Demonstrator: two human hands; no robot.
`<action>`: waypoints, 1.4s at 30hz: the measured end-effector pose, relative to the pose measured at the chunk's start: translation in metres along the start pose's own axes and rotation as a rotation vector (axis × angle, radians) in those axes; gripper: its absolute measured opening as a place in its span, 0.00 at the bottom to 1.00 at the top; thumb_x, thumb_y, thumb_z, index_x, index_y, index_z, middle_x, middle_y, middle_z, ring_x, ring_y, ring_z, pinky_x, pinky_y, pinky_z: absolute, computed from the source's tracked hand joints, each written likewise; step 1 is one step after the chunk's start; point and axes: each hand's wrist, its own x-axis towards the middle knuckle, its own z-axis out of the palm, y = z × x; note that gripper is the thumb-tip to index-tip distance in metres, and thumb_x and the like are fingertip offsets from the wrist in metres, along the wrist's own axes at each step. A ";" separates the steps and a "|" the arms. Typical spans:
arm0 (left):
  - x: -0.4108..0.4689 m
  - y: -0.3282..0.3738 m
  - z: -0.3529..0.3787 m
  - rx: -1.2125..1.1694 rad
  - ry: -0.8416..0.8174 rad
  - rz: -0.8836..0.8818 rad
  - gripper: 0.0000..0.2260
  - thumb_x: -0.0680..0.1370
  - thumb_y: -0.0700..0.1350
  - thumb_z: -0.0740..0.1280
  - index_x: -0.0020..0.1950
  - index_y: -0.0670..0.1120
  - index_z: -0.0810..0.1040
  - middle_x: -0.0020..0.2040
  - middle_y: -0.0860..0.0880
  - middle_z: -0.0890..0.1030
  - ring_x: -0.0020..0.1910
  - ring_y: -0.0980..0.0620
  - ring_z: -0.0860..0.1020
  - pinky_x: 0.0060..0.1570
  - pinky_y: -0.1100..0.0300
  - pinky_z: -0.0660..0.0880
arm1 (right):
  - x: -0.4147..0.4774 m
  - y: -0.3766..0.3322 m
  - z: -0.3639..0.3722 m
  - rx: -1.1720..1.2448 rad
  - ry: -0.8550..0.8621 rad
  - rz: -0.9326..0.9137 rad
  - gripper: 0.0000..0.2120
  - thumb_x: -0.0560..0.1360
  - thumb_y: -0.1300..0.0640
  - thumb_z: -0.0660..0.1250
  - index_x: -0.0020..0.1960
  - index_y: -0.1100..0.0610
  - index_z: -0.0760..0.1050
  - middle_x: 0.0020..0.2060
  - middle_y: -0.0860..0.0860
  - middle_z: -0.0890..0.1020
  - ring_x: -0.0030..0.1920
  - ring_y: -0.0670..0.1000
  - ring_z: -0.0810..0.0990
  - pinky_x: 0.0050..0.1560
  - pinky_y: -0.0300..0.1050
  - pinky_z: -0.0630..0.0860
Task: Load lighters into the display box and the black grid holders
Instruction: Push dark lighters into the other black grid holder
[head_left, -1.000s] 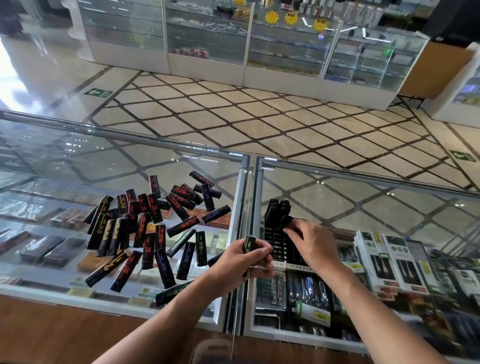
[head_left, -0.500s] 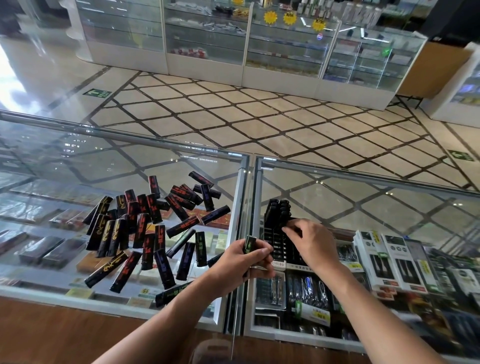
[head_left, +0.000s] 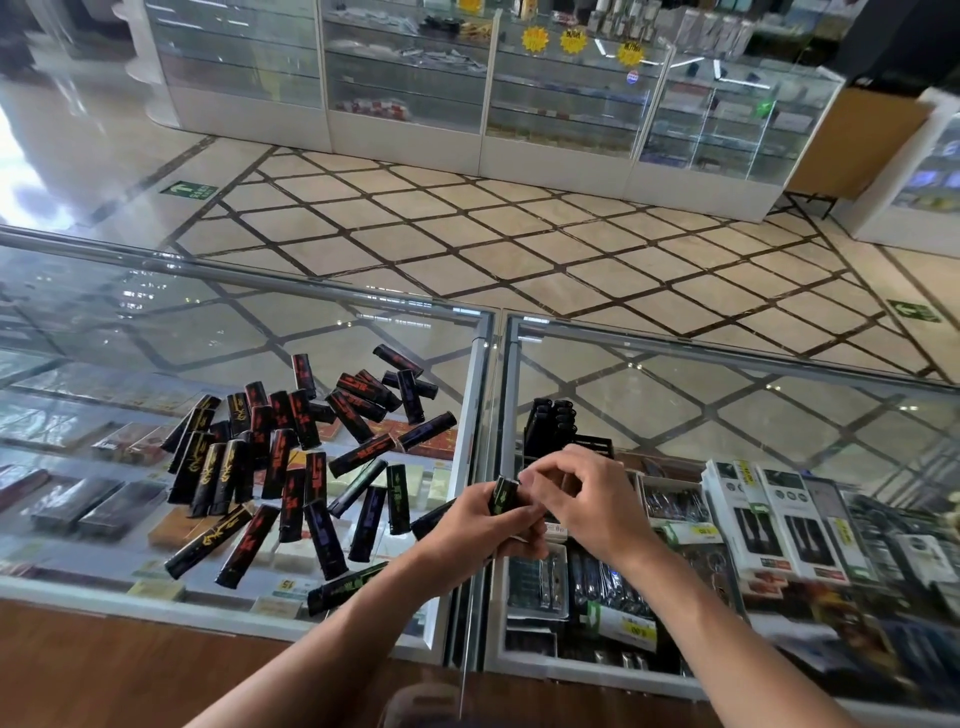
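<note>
Several black lighters (head_left: 291, 467) with red, gold, green and purple print lie in a loose pile on the glass counter (head_left: 156, 332), left of the centre seam. My left hand (head_left: 478, 525) is shut on a few lighters, and a green-printed lighter (head_left: 504, 496) sticks up from it. My right hand (head_left: 582, 499) has its fingertips pinched at the top of that lighter. Just behind my hands stands a black grid holder (head_left: 587, 447) with several lighters (head_left: 550, 421) upright at its far left end. My right hand hides most of the holder.
A metal seam (head_left: 491, 415) splits the counter into two glass panes. Boxed goods (head_left: 779, 519) and price tags show under the right pane, flat packs under the left. A wooden edge (head_left: 130, 670) runs along the near side. Across the tiled floor stand glass display cabinets (head_left: 467, 88).
My right hand has drawn back from the grid holder to my left hand and now pinches the green-printed lighter. My left hand has stayed in place.
</note>
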 end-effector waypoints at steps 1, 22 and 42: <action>0.000 0.000 0.000 0.017 0.008 -0.001 0.08 0.82 0.38 0.67 0.57 0.34 0.77 0.44 0.42 0.82 0.44 0.46 0.83 0.52 0.53 0.82 | 0.000 -0.002 0.003 0.010 -0.020 0.004 0.12 0.77 0.38 0.70 0.48 0.46 0.85 0.40 0.41 0.81 0.39 0.46 0.80 0.38 0.38 0.76; 0.001 -0.001 0.000 -0.056 -0.038 -0.029 0.15 0.78 0.47 0.70 0.57 0.35 0.78 0.45 0.43 0.83 0.43 0.47 0.82 0.54 0.50 0.82 | 0.010 0.004 -0.022 0.294 0.087 0.239 0.04 0.77 0.51 0.74 0.44 0.49 0.86 0.32 0.46 0.84 0.33 0.51 0.79 0.36 0.43 0.76; -0.003 -0.003 -0.004 0.040 -0.082 0.026 0.08 0.81 0.41 0.70 0.57 0.38 0.80 0.48 0.42 0.82 0.47 0.45 0.82 0.60 0.46 0.80 | -0.002 0.021 -0.022 -0.285 -0.040 -0.150 0.19 0.73 0.55 0.77 0.62 0.43 0.80 0.38 0.37 0.73 0.33 0.43 0.75 0.31 0.35 0.74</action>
